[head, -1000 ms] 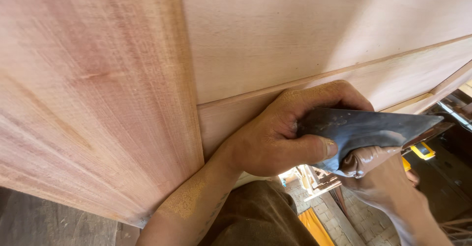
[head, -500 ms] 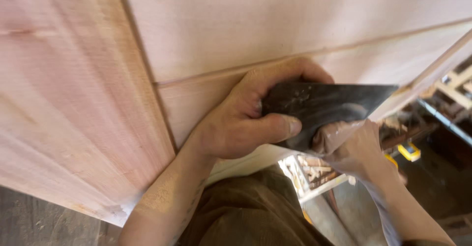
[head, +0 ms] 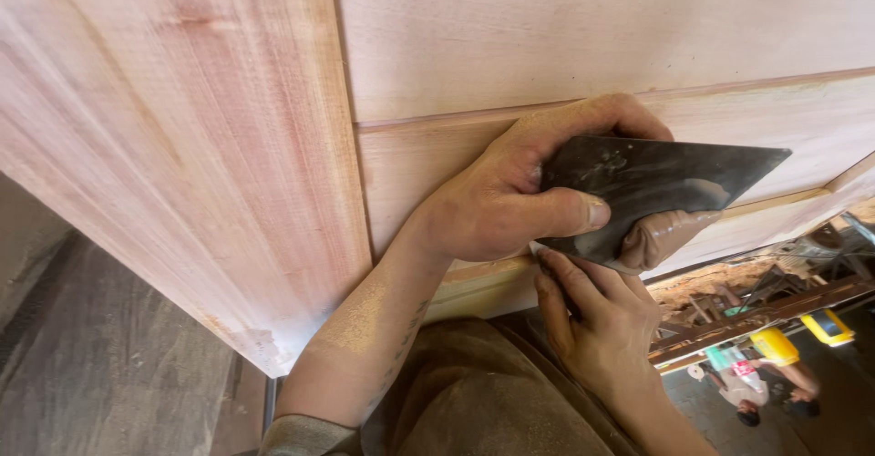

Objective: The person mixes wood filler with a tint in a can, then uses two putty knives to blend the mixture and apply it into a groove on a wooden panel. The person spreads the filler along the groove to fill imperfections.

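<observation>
- Up against the door (head: 592, 37), a dark metal scraper (head: 656, 187) lies flat on the lower rail, just under the groove below the big panel.
- Thin, stiff and sharp-edged, the blade looks light; I judge it best held by its blunt back edge, away from the pointed corner at right.
- A lump of brownish putty (head: 670, 235) clings to its lower edge, soft and sticky by the look of it.
- Left hand (head: 510, 205): grip closed on the scraper, thumb across its face, fingers curled over the top.
- Right hand (head: 597, 328): below, fingertips pinching the blade's lower edge beside the putty.
- Door: pale pink wood, smooth, fine straight grain, flat panels with narrow grooves.
- Beyond, far below at lower right: timber clutter, a yellow object (head: 775, 345) and a person (head: 761, 392).
</observation>
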The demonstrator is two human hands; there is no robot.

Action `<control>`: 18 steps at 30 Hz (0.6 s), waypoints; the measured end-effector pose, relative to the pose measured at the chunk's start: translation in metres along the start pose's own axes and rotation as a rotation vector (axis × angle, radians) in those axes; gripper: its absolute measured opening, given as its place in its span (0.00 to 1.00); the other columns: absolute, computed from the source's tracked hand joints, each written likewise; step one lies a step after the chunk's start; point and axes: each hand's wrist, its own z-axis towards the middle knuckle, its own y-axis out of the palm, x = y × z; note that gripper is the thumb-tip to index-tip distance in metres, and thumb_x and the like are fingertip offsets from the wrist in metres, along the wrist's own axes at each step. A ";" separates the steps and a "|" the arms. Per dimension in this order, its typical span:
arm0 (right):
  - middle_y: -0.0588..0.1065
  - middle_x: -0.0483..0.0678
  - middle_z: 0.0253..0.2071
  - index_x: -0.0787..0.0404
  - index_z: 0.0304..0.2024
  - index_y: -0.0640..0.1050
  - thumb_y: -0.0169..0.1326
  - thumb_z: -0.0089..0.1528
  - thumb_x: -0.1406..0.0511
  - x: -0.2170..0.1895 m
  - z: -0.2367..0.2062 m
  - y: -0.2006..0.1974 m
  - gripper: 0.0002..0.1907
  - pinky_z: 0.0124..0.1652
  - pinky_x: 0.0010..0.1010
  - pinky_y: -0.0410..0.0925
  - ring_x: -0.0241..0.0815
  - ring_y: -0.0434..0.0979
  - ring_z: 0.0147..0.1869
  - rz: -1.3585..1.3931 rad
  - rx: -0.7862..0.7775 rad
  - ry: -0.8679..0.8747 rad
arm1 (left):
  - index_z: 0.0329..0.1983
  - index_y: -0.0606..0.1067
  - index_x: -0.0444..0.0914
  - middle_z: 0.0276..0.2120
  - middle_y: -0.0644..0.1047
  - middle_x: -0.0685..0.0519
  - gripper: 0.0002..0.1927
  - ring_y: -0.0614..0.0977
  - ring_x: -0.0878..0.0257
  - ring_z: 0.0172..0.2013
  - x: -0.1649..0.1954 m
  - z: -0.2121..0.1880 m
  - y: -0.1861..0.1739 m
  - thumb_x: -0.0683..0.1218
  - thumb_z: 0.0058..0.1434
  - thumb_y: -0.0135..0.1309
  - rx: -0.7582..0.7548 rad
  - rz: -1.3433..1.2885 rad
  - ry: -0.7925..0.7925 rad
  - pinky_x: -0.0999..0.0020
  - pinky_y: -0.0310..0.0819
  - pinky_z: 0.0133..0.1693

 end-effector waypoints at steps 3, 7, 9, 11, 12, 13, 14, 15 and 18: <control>0.81 0.43 0.44 0.55 0.41 0.84 0.63 0.57 0.64 -0.013 0.011 -0.006 0.09 0.37 0.37 0.72 0.47 0.80 0.38 -0.007 -0.079 -0.045 | 0.65 0.67 0.33 0.49 0.75 0.49 0.22 0.78 0.64 0.46 -0.002 0.002 -0.002 0.38 0.68 0.52 -0.040 0.020 0.048 0.70 0.75 0.55; 0.81 0.42 0.42 0.54 0.39 0.85 0.61 0.57 0.63 -0.019 0.025 -0.014 0.09 0.35 0.39 0.71 0.47 0.81 0.37 -0.017 -0.261 -0.049 | 0.64 0.65 0.32 0.46 0.78 0.47 0.22 0.82 0.62 0.42 -0.003 -0.001 -0.002 0.37 0.67 0.50 -0.055 -0.044 0.003 0.68 0.77 0.50; 0.82 0.43 0.42 0.54 0.39 0.85 0.61 0.56 0.63 -0.019 0.030 -0.020 0.09 0.33 0.40 0.72 0.48 0.81 0.36 -0.007 -0.368 -0.034 | 0.64 0.65 0.33 0.45 0.78 0.47 0.22 0.83 0.62 0.41 -0.001 -0.001 -0.001 0.38 0.67 0.49 -0.065 -0.015 0.019 0.67 0.79 0.49; 0.82 0.43 0.38 0.54 0.37 0.85 0.61 0.54 0.62 -0.019 0.029 -0.033 0.09 0.35 0.39 0.73 0.48 0.81 0.37 0.018 -0.422 -0.032 | 0.63 0.64 0.33 0.45 0.77 0.47 0.21 0.82 0.62 0.41 0.003 0.000 0.002 0.38 0.67 0.49 -0.057 0.016 0.045 0.67 0.81 0.49; 0.82 0.43 0.36 0.54 0.36 0.86 0.61 0.53 0.62 -0.018 0.029 -0.042 0.09 0.36 0.39 0.74 0.48 0.81 0.38 0.028 -0.447 -0.033 | 0.63 0.64 0.33 0.45 0.77 0.47 0.21 0.82 0.62 0.42 0.005 0.001 0.004 0.38 0.67 0.49 -0.047 0.055 0.064 0.67 0.81 0.50; 0.82 0.43 0.38 0.54 0.38 0.86 0.60 0.54 0.63 -0.016 0.027 -0.051 0.10 0.37 0.37 0.75 0.46 0.82 0.39 0.044 -0.404 -0.002 | 0.63 0.65 0.33 0.45 0.77 0.47 0.21 0.80 0.63 0.43 0.008 0.000 0.006 0.37 0.67 0.48 -0.021 0.131 0.086 0.68 0.80 0.51; 0.82 0.44 0.40 0.54 0.40 0.86 0.60 0.55 0.64 -0.015 0.024 -0.062 0.11 0.37 0.35 0.76 0.45 0.83 0.40 0.065 -0.367 0.030 | 0.63 0.65 0.32 0.45 0.77 0.47 0.21 0.80 0.63 0.43 0.009 -0.002 0.009 0.37 0.66 0.47 0.009 0.185 0.092 0.68 0.79 0.51; 0.83 0.45 0.42 0.55 0.42 0.86 0.59 0.55 0.66 -0.014 0.020 -0.072 0.13 0.38 0.34 0.76 0.43 0.84 0.42 0.088 -0.332 0.067 | 0.62 0.65 0.32 0.45 0.77 0.47 0.20 0.79 0.64 0.44 0.011 -0.004 0.012 0.37 0.66 0.46 0.039 0.238 0.097 0.68 0.79 0.52; 0.81 0.53 0.46 0.63 0.46 0.83 0.59 0.60 0.70 -0.006 0.011 -0.096 0.11 0.46 0.31 0.78 0.46 0.84 0.50 0.113 -0.033 0.190 | 0.61 0.65 0.32 0.41 0.77 0.48 0.21 0.79 0.65 0.42 0.013 -0.006 0.021 0.38 0.64 0.43 0.121 0.336 0.072 0.67 0.78 0.51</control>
